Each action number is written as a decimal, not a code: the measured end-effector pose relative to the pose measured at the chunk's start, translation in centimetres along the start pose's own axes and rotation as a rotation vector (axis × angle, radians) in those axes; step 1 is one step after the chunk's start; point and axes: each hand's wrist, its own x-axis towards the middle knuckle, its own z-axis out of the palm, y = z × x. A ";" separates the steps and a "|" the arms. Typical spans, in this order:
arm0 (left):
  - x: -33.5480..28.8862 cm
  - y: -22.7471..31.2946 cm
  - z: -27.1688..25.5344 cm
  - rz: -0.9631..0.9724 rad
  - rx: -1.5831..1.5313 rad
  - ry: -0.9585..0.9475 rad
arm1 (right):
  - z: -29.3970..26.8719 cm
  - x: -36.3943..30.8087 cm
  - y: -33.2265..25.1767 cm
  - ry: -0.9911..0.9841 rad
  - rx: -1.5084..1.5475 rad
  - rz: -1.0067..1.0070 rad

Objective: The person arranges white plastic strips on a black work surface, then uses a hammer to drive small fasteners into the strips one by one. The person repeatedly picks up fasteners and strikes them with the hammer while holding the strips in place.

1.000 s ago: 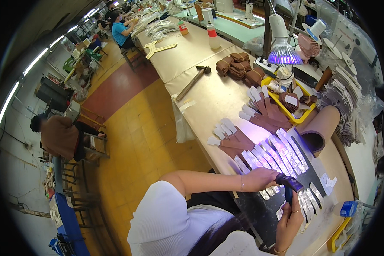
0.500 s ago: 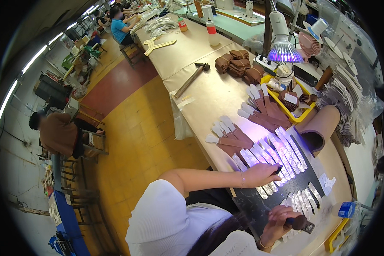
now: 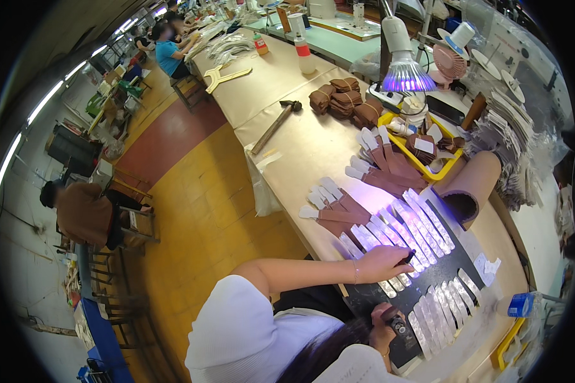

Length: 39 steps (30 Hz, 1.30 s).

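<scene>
My left hand (image 3: 382, 263) reaches across from the left over a row of shiny, pale strips (image 3: 421, 231) lying side by side on a black board (image 3: 364, 300). Its fingers are closed on a small black object (image 3: 409, 256), whose kind I cannot make out. Close to the board's near edge, my right hand (image 3: 383, 332) grips a dark tool with a metal end (image 3: 398, 327); its exact kind is unclear. Beside that tool lies a second row of pale strips (image 3: 442, 309). Brown straps with white ends (image 3: 342, 214) lie fanned out beyond the board.
A yellow tray (image 3: 421, 167) of brown bundles stands beyond the strips, beneath a lit lamp (image 3: 407, 70). Brown stacks (image 3: 345, 102), a hammer (image 3: 276, 127) and a brown roll (image 3: 473, 191) rest on the table. A blue-labelled bottle (image 3: 519, 305) stands at right. People sit farther away.
My right hand has moved left and nearer with the dark tool, uncovering more of the near row of strips. My left hand stays over the far row. The whole view has shifted slightly.
</scene>
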 end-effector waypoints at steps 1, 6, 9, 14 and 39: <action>-0.1 0.0 0.0 0.006 0.014 0.013 | 0.3 0.7 -1.8 0.002 -0.132 -0.016; 0.0 -0.2 0.2 0.061 0.025 0.029 | 0.6 0.6 -0.9 0.034 -0.324 -0.066; 0.1 -0.1 0.1 0.086 0.036 0.032 | 0.7 -0.2 1.1 0.065 -0.292 -0.027; 0.0 -0.2 0.0 0.081 0.032 0.012 | 0.3 0.2 0.4 0.005 -0.074 0.062; 0.4 -0.4 -3.3 -0.050 -0.168 -0.012 | 1.2 1.1 -3.8 -0.019 0.056 0.017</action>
